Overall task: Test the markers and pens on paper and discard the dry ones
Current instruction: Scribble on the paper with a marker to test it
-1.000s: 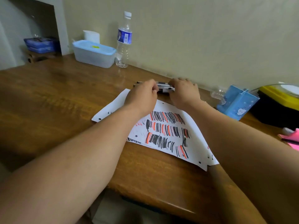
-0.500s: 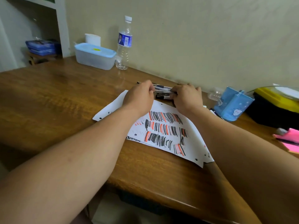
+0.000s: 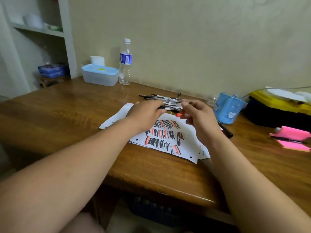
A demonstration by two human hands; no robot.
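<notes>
A white paper sheet (image 3: 188, 132) covered in black and orange test strokes lies on the wooden table (image 3: 67, 115). Behind it is a loose pile of several black-and-white pens (image 3: 161, 98). My left hand (image 3: 148, 113) grips one end of a marker (image 3: 170, 106) above the paper's far edge. My right hand (image 3: 200, 120) has curled fingers, and its thumb and forefinger pinch the marker's other end; motion blur hides the exact hold. Something orange (image 3: 178, 114) shows under the right fingers. A black marker (image 3: 226, 131) lies beside my right wrist.
A blue pen holder (image 3: 227, 109) stands to the right, then a yellow-and-black box (image 3: 276, 108) and pink sticky notes (image 3: 292, 140) with a pen on them. A water bottle (image 3: 125, 62) and a blue-lidded plastic box (image 3: 100, 75) stand at the back left.
Both hands have lifted off the pen pile and drawn back towards me, bringing one marker with them. The camera has tilted up, and the hands have moved a little apart.
</notes>
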